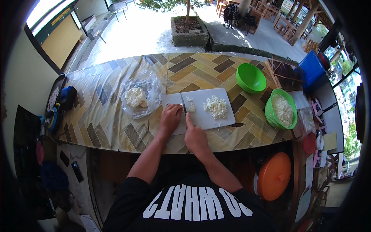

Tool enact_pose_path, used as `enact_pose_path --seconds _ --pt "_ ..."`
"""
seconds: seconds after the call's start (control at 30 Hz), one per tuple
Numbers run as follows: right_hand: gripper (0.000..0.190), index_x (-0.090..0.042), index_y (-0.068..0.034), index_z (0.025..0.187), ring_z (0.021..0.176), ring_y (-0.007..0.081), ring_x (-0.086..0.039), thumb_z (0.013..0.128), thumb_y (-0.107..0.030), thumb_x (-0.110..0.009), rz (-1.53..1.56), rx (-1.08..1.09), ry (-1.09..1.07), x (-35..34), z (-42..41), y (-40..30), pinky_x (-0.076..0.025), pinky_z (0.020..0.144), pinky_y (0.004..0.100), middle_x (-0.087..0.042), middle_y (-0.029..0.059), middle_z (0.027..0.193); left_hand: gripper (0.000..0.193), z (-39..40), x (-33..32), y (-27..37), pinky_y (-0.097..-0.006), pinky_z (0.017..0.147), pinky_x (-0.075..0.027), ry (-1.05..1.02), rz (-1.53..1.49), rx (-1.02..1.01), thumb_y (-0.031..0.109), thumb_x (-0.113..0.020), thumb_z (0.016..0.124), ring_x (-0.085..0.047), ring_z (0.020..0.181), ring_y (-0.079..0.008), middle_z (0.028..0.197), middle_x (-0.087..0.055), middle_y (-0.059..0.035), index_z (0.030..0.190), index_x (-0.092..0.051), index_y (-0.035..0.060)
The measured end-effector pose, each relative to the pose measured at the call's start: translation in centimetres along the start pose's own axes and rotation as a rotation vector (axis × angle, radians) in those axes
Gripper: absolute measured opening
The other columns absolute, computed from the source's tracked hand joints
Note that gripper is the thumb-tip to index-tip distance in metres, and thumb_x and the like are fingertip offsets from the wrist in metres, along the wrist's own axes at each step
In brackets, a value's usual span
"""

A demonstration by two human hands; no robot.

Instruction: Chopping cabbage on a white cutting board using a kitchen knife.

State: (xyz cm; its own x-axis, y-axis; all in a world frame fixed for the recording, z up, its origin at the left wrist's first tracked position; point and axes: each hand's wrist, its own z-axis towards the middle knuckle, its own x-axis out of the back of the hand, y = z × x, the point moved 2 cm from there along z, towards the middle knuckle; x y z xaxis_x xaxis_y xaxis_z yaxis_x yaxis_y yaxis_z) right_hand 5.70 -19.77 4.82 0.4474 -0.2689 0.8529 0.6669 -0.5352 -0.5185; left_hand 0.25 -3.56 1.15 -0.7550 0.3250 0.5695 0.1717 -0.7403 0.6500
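My right hand [196, 137] grips a kitchen knife [183, 100], its index finger stretched along the back of the blade. The blade rests over the white cutting board [198, 116], pointing away from me. Left of the blade, my left hand [172, 116] presses its bunched fingers on a whitish piece of food, mostly hidden beneath them. A few small chopped bits [191, 107] lie just right of the knife. Farther right on the board sits a larger heap of chopped white food [215, 107]. A clear plastic bag [155, 97] left of the board holds a pale, lumpy chunk [136, 97].
An empty green bowl [251, 78] stands beyond the board's right end. Nearer the right edge, a green basket [269, 111] holds white shredded food [283, 111]. Behind it are a wooden-framed item [285, 76] and a blue container [311, 69]. A tray [55, 91] stands far left.
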Motion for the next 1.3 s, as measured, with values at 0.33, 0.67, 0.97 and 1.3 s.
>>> enact_pose_path --seconds 0.33,0.67,0.97,1.3 --pt "0.082 -0.031 0.000 0.171 0.077 0.0446 -0.076 0.095 -0.007 -0.060 -0.082 0.066 -0.067 -0.1 0.0 -1.0 -0.062 0.074 0.0557 -0.073 0.0254 0.082 0.014 -0.1 0.2 0.0 -0.0450 0.093 -0.060 -0.009 -0.004 0.042 0.008 -0.072 0.097 -0.076 0.103 -0.0365 0.111 -0.081 -0.0150 0.104 -0.082 0.0019" --pt "0.082 -0.031 0.000 0.171 0.078 0.0462 -0.077 0.094 -0.006 -0.059 -0.133 0.050 -0.060 -0.8 0.8 -1.8 -0.062 0.075 0.0576 -0.074 0.0274 0.082 0.012 -0.1 0.3 -0.2 -0.0463 0.090 -0.060 -0.023 0.041 -0.004 0.006 -0.072 0.093 -0.075 0.100 -0.0368 0.106 -0.080 -0.0163 0.101 -0.079 0.0009" --pt "0.077 -0.033 -0.002 0.171 0.083 0.0516 -0.075 0.097 -0.008 -0.057 -0.044 0.029 -0.052 -0.4 2.5 -0.6 -0.061 0.082 0.0600 -0.074 0.0315 0.086 0.010 0.1 0.3 0.1 -0.0458 0.091 -0.058 0.006 0.019 -0.004 0.006 -0.072 0.094 -0.071 0.102 -0.0357 0.106 -0.079 -0.0141 0.100 -0.079 0.0012" --pt "0.065 -0.045 -0.003 0.164 0.084 0.0553 -0.069 0.100 -0.009 -0.056 0.328 0.028 0.086 1.0 -0.4 1.1 -0.052 0.080 0.0629 -0.069 0.0349 0.084 0.015 0.1 0.8 0.9 -0.0464 0.087 -0.059 0.007 -0.118 0.148 0.006 -0.072 0.097 -0.074 0.097 -0.0378 0.105 -0.077 -0.0165 0.111 -0.076 0.0024"
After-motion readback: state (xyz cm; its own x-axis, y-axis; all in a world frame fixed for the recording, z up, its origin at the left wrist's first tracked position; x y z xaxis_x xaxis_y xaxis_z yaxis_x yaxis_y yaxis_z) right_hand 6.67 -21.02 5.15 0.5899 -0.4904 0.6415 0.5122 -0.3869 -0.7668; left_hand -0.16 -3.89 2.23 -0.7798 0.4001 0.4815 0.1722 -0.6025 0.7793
